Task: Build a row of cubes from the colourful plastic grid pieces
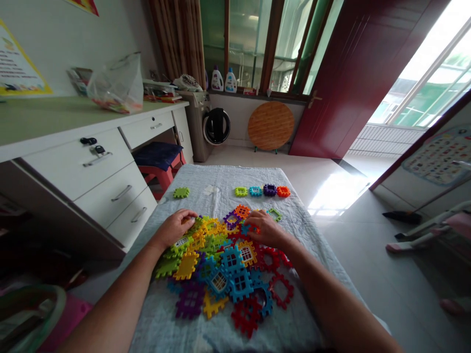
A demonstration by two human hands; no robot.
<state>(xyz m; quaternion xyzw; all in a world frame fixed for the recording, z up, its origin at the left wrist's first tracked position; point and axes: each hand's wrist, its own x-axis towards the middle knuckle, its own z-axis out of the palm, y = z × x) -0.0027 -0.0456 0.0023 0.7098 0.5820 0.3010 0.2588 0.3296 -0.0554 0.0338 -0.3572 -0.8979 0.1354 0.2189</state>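
A heap of interlocking plastic building blocks (219, 282), square with notched edges, covers the middle of the cloth-covered table (217, 176). The blocks are blue, red, yellow, green, purple and orange, some with window grilles. My left hand (177, 227) is at the heap's left edge beside green and yellow blocks, its fingers loosely curved with a gap at the thumb and nothing visible in them. Over the heap's far right side is my right hand (264, 228), fingers apart and reaching down onto red and blue blocks; its fingertips are partly hidden.
Beyond the heap, a row holds a lime block (241, 191), a light-blue block (255, 191), a purple block (270, 190) and an orange block (283, 191). A single green block (181, 192) lies far left. A white desk (110, 171) and a red stool (162, 169) stand left.
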